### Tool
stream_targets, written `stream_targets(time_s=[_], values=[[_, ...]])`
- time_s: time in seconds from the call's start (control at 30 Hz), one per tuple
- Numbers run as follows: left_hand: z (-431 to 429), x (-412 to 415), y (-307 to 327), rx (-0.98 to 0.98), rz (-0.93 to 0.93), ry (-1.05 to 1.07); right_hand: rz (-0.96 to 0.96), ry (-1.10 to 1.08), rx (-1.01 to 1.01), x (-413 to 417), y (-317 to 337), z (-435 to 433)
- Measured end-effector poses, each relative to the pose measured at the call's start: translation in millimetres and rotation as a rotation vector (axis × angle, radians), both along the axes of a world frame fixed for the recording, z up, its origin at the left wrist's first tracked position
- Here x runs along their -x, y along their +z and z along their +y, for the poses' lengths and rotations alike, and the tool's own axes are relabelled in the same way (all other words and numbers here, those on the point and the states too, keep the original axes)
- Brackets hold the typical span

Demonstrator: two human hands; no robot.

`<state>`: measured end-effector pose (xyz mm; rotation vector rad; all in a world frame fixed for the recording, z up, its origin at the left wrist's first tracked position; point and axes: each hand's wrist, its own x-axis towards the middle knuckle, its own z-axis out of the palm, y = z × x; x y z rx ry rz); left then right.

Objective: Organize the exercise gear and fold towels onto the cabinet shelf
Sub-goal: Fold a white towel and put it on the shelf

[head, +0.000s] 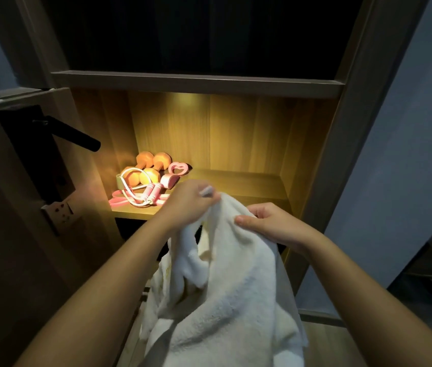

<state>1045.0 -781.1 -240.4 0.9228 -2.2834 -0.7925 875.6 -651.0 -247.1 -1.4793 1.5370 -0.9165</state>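
Just short of the lit cabinet shelf (238,180), the left hand (189,205) and right hand (271,223) pinch the top of the white towel (236,287), its length hanging down on the near side.

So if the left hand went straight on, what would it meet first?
The left hand, pinching the towel, points up-right over the bare shelf. Probably the cabinet's back panel first; the dumbbells sit left of that line, though depth is hard to judge.

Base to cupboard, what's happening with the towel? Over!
Left grip and right grip pinch white towel. Towel bunched, not yet folded. Orange dumbbells, pink jump rope on shelf, left side.
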Motion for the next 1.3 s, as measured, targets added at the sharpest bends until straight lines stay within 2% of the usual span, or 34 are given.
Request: stream_targets(time_s=[0.1,0.17,0.23,0.37,0.47,0.63,0.83,0.97,1.07,1.13,1.2,1.3], values=[[-22.5,-13.6,-1.7,-0.009,0.24,0.418,0.051,-0.034,-0.009,6.7,-11.0,5.0],[-28.5,-22.0,-3.2,-0.095,0.298,0.494,0.037,-0.083,0.001,9.5,-15.7,7.0],[-23.9,-20.3,-3.8,-0.112,0.169,0.346,0.028,-0.099,0.027,9.8,-16.4,5.1],[4.9,-1.2,-6.2,-0.105,-0.087,-0.148,0.066,-0.01,0.095,-1.5,-5.0,-1.5],[16.2,11.0,-5.4,-0.146,-0.063,-0.314,0.153,0.072,0.11,-6.0,3.7,-2.5],[20.7,16.1,-4.0,-0.245,-0.055,-0.433,0.141,0.099,0.084,0.1,9.3,2.4],[15.4,9.5,-10.6,-0.213,-0.061,-0.301,0.119,0.058,0.064,4.5,1.8,2.8],[-0.3,2.1,-14.4,-0.023,0.132,0.088,0.071,-0.006,0.006,9.5,-4.3,0.2],[-22.0,-11.6,-22.7,-0.086,0.268,0.433,0.078,-0.026,0.015,12.1,-7.7,2.7],[-32.8,-19.8,-29.6,-0.088,0.213,0.542,0.083,-0.041,0.028,12.2,-10.0,3.3],[-37.2,-23.6,-34.0,-0.072,0.139,0.473,0.051,-0.061,0.063,9.6,-11.2,1.6],[-29.7,-26.0,-29.2,-0.133,0.094,0.148,0.036,-0.054,0.103,1.9,-9.4,-5.9]])
